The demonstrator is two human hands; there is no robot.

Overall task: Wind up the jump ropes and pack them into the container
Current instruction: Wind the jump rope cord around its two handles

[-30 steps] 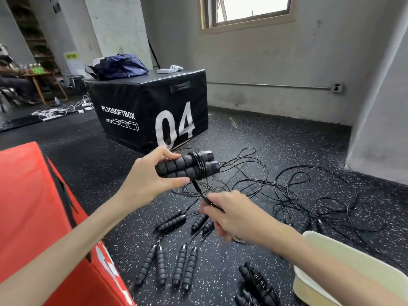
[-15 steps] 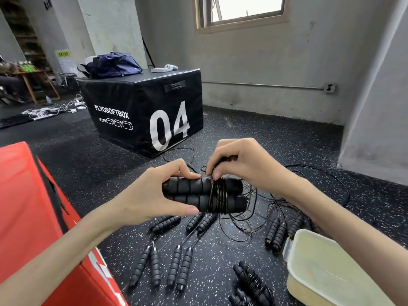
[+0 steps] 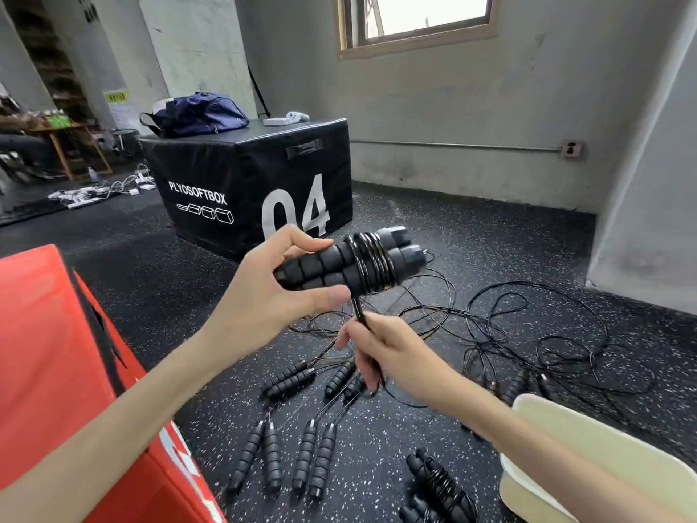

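My left hand [image 3: 260,296] grips a pair of black foam jump-rope handles [image 3: 339,264] held side by side, with several turns of black cord [image 3: 371,262] wound round them. Below it, my right hand [image 3: 384,352] pinches the loose cord that runs down from the winding. Several other handle pairs [image 3: 313,452] lie on the speckled floor, their cords in a tangle [image 3: 528,334] to the right. A wound rope [image 3: 439,485] lies at the bottom edge. The cream container [image 3: 565,428] sits at the lower right, partly hidden by my right forearm.
A red foam box [image 3: 56,352] stands at my left. A black plyo box marked 04 [image 3: 256,190] stands ahead with a blue bag [image 3: 196,115] on top. Grey walls close the right side and back.
My right hand has come down from on top of the handles to below them, pulling the cord with it. My left hand has lifted and tilted the handles, and more turns sit on them.
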